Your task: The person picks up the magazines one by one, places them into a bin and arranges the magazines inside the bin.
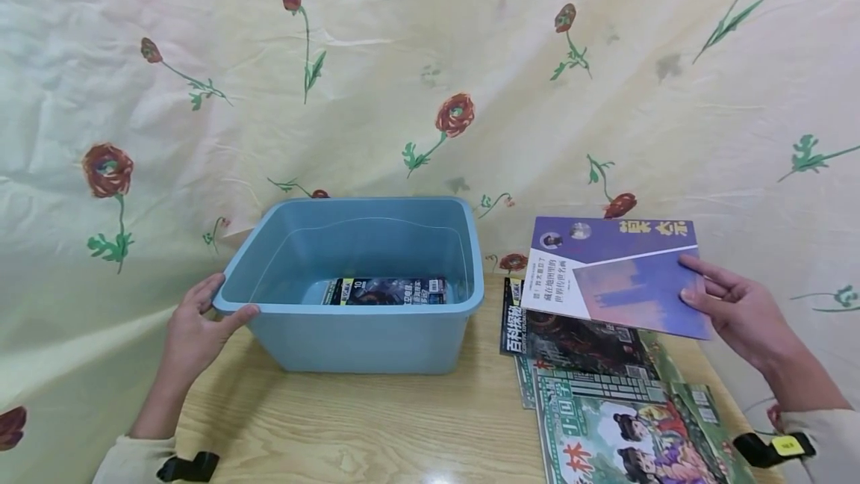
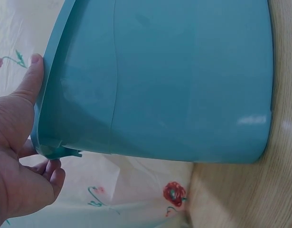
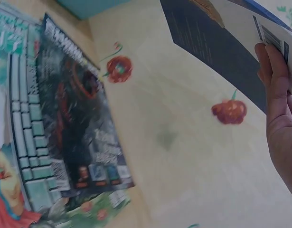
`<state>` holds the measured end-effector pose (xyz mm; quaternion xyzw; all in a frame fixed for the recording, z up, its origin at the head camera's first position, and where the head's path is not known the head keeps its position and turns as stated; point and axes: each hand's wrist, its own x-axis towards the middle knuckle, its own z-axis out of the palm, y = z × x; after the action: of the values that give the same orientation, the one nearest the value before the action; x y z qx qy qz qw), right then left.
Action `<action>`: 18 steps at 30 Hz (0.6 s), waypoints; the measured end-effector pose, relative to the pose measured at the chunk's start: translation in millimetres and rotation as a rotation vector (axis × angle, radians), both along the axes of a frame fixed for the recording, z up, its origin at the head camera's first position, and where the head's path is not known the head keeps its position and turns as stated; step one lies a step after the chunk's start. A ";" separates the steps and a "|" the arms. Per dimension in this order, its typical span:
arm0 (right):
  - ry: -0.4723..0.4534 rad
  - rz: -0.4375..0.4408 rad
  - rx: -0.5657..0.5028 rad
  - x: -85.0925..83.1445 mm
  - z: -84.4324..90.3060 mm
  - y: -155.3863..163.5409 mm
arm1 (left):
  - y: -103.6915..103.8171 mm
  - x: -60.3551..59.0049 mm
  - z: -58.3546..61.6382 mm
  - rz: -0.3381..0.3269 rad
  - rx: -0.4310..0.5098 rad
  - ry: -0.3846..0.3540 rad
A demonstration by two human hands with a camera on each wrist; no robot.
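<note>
Left hand (image 1: 195, 331) gripping blue tub (image 1: 356, 334) rim corner; right hand (image 1: 728, 305) pinching purple magazine (image 1: 614, 275) edge, hovering above magazine stack (image 1: 605, 387) overhanging the worktop (image 1: 349, 424) edge; tub contents partly hidden

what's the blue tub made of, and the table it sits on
Blue tub: looks like moulded plastic with a smooth, faintly glossy finish, given its soft highlights and rolled rim. Table: pale wood or a wood-look laminate; grain lines show, and a glare spot suggests a sealed surface.
</note>
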<state>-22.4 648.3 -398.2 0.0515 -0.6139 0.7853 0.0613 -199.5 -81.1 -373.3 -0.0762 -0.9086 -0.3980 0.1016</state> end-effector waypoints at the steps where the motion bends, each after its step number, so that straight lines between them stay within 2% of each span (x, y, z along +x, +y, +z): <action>1: 0.003 0.000 -0.007 -1.0 3.6 -1.0 | 0.1 0.0 -0.1 0.001 0.000 -0.002; 9: 0.072 0.058 -0.111 -12.7 27.6 -9.1 | 0.4 -0.6 1.1 -0.002 0.000 -0.007; 16: 0.088 -0.029 -0.089 -23.4 47.1 -29.9 | 0.0 -0.2 2.4 -0.009 0.012 -0.006; 18: 0.105 -0.019 -0.096 -28.2 51.9 -36.2 | 0.1 0.2 2.4 -0.008 0.012 -0.009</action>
<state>-50.6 612.1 -346.3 0.0840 -0.5718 0.8095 0.1031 -199.3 -81.0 -370.9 -0.0776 -0.9063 -0.4041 0.0965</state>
